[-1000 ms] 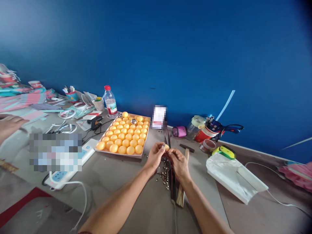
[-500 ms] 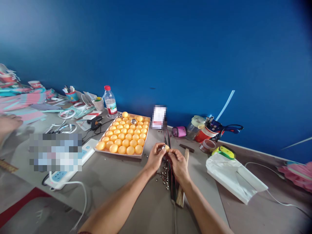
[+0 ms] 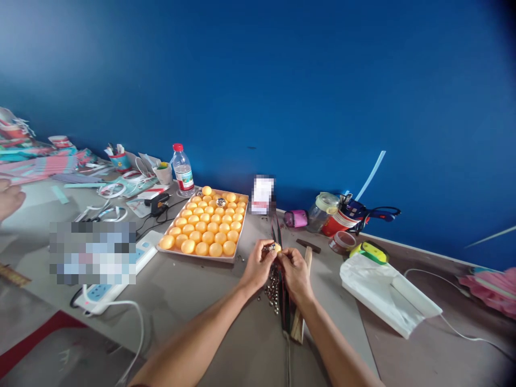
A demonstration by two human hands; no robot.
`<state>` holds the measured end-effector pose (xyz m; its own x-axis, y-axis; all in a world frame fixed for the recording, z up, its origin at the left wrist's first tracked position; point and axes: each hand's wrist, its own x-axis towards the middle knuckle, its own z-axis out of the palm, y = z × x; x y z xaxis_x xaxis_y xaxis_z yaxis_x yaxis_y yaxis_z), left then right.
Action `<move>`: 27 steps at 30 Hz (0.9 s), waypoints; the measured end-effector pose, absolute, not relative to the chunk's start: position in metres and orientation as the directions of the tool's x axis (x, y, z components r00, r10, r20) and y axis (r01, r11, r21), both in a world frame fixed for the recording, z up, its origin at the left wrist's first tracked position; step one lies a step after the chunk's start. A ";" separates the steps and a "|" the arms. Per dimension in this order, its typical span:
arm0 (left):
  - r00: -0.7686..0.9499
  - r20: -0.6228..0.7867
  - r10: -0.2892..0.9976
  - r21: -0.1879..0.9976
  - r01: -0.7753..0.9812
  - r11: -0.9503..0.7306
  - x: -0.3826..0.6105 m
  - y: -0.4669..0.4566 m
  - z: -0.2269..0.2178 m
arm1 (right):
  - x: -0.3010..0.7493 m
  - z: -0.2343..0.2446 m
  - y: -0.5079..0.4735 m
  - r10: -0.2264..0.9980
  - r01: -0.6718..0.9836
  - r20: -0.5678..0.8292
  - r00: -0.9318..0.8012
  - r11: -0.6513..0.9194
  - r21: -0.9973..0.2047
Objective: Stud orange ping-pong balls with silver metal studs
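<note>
Between the thumb and fingers of my left hand [image 3: 257, 264] is a table tennis ball [image 3: 276, 247], orange where bare and partly covered in shiny silver bits. My right hand [image 3: 295, 273] is closed in a pinch right beside the ball; whatever its fingertips hold is too small to make out. Below the hands lies a scatter of small silver beads [image 3: 273, 294]. Farther left, a shallow box [image 3: 201, 257] is filled with orange table tennis balls [image 3: 208, 235], and one silver-covered ball [image 3: 221, 202] rests among them.
A wooden stick [image 3: 299, 322] and dark straps lie by my right hand. Left stand a power strip [image 3: 99, 293], glue gun [image 3: 158, 204] and water bottle [image 3: 184, 174]. Right are a jar [image 3: 320, 215], red cups [image 3: 338, 221] and a white tray [image 3: 387, 295]. Another person's hand [image 3: 10, 199] shows far left.
Both my hands stay almost in place, with the held ball turned or shifted slightly. At the far left, the other person's hand has moved left, and pink-and-green strips there have shifted.
</note>
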<state>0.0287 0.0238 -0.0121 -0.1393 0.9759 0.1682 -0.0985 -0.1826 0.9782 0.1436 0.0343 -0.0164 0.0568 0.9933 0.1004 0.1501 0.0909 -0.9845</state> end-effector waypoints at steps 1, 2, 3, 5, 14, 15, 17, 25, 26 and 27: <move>-0.141 0.170 0.975 0.979 -0.090 -0.184 0.029 0.023 -0.012 | 0.143 -0.015 0.034 0.994 0.154 0.091 0.058 0.081 -0.985; -0.146 0.165 0.975 0.979 -0.095 -0.180 0.029 0.023 -0.011 | 0.143 -0.015 0.033 0.995 0.151 0.085 0.057 0.075 -0.986; -0.152 0.152 0.977 0.978 -0.118 -0.171 0.030 0.023 -0.010 | 0.142 -0.015 0.033 0.995 0.133 0.081 0.054 0.073 -0.988; -0.153 0.103 0.983 0.963 -0.231 -0.137 0.032 0.024 -0.009 | 0.142 -0.016 0.034 0.996 0.040 0.075 0.048 0.073 -0.997; -0.116 -0.062 0.991 0.779 -0.627 -0.025 0.034 0.033 -0.010 | 0.147 -0.015 0.038 0.988 0.198 0.139 0.062 0.125 -0.972; -0.129 -0.063 0.990 0.788 -0.615 -0.030 0.033 0.033 -0.009 | 0.148 -0.014 0.037 0.982 0.304 0.190 0.013 0.177 -0.936; -0.165 -0.068 0.984 0.809 -0.586 -0.043 0.031 0.033 -0.006 | 0.148 -0.013 0.036 0.951 0.485 0.287 -0.113 0.305 -0.819; -0.231 -0.093 0.969 0.809 -0.585 -0.061 0.026 0.036 -0.007 | 0.144 -0.012 0.024 0.893 0.844 0.281 -0.353 0.433 -0.316; -0.218 -0.084 0.972 0.794 -0.604 -0.067 0.026 0.037 -0.008 | 0.144 -0.011 0.023 0.892 0.856 0.253 -0.375 0.438 -0.275; -0.203 -0.076 0.976 0.779 -0.624 -0.070 0.026 0.037 -0.009 | 0.143 -0.010 0.022 0.890 0.861 0.231 -0.392 0.444 -0.248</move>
